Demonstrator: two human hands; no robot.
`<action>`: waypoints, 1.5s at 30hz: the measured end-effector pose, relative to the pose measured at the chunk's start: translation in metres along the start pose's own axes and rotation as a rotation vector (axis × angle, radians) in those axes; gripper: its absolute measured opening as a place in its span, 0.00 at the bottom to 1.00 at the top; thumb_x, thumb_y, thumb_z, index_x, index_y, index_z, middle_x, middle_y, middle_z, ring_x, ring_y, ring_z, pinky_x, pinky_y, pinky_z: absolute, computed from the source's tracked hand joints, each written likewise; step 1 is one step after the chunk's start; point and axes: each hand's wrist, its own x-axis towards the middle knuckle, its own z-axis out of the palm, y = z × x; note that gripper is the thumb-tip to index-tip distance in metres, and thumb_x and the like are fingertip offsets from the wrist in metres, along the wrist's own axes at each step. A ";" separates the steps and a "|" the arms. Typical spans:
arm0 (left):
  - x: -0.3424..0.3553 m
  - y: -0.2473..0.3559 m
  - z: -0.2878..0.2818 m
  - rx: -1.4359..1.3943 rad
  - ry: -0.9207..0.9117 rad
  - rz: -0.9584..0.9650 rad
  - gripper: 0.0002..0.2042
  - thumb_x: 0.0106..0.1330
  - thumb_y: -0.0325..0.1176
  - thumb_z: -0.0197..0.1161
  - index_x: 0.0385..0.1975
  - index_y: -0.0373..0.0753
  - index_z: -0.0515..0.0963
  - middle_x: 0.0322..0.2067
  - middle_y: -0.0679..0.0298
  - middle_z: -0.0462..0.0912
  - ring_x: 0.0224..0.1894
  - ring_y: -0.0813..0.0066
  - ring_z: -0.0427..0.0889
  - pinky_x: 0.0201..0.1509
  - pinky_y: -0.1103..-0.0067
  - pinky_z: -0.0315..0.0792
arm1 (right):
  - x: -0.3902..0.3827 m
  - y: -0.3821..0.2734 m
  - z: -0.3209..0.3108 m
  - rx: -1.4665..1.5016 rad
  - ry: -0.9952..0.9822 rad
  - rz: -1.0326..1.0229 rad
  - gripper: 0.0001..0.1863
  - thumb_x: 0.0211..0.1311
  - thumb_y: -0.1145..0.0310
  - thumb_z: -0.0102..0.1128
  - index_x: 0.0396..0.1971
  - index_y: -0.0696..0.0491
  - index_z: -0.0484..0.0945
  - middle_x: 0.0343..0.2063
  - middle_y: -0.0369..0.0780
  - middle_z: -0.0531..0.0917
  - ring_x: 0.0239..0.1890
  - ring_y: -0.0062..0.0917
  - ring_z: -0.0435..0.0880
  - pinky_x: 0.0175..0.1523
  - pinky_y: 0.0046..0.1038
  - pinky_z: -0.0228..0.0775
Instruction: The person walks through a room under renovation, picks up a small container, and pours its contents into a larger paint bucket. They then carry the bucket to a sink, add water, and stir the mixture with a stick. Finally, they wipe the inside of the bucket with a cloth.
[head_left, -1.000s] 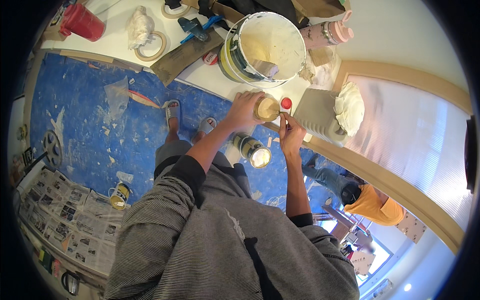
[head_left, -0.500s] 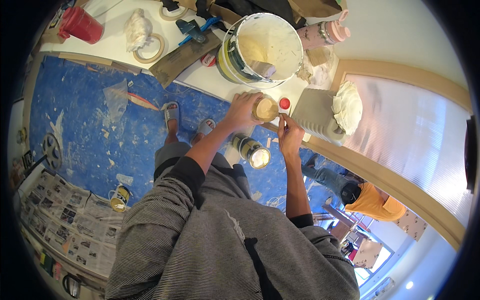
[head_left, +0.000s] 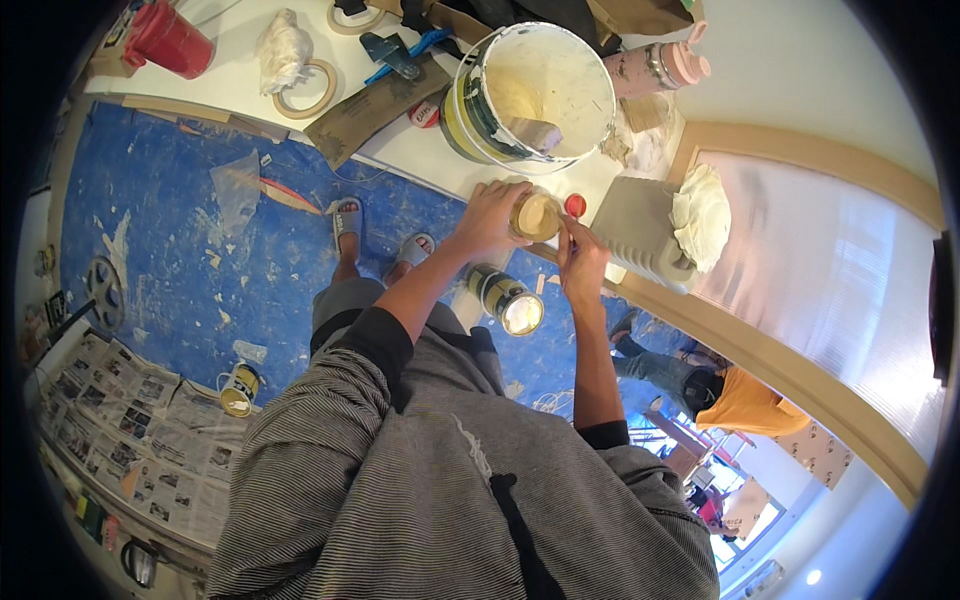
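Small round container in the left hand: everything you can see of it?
The small round container looks open-topped, with a tan, smooth-looking interior; contents or base, I can't tell. Its wall is yellowish-brown, material unclear. Its mouth faces the camera. The left hand grips its left side; the right hand is at its right rim. It's by the white table's edge; whether supported there is unclear.

Nearer the person than the bucket [head_left: 582, 82], the left hand [head_left: 490, 217] grips a jar [head_left: 520, 222] and the right hand [head_left: 583, 262] is at its rim. Right of the bucket is a bottle [head_left: 645, 72]; left, a tape roll [head_left: 333, 84].
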 end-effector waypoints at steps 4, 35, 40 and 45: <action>0.002 -0.004 0.001 0.005 0.028 0.024 0.46 0.38 0.43 0.82 0.62 0.42 0.67 0.53 0.63 0.79 0.56 0.62 0.73 0.60 0.67 0.61 | -0.009 -0.005 0.001 0.077 -0.133 -0.012 0.07 0.63 0.76 0.62 0.39 0.60 0.85 0.20 0.46 0.81 0.15 0.25 0.75 0.25 0.26 0.67; 0.001 0.000 0.000 -0.019 0.035 0.039 0.46 0.36 0.43 0.82 0.61 0.40 0.67 0.52 0.59 0.79 0.55 0.60 0.74 0.59 0.66 0.61 | -0.007 0.004 -0.005 -0.015 -0.060 0.019 0.06 0.63 0.77 0.63 0.38 0.62 0.85 0.22 0.47 0.83 0.16 0.23 0.77 0.24 0.26 0.67; 0.001 -0.001 0.002 -0.007 0.023 0.022 0.46 0.36 0.44 0.82 0.60 0.40 0.68 0.53 0.59 0.79 0.55 0.60 0.74 0.59 0.66 0.61 | -0.007 0.000 0.001 0.078 -0.148 0.061 0.07 0.62 0.77 0.63 0.38 0.62 0.85 0.21 0.46 0.83 0.17 0.21 0.76 0.25 0.25 0.68; 0.001 -0.002 0.003 -0.005 0.033 0.033 0.47 0.36 0.45 0.82 0.61 0.39 0.67 0.53 0.58 0.79 0.55 0.60 0.74 0.59 0.66 0.61 | -0.006 0.011 -0.010 -0.092 -0.084 -0.002 0.07 0.62 0.78 0.62 0.39 0.61 0.85 0.22 0.47 0.83 0.17 0.23 0.77 0.24 0.26 0.68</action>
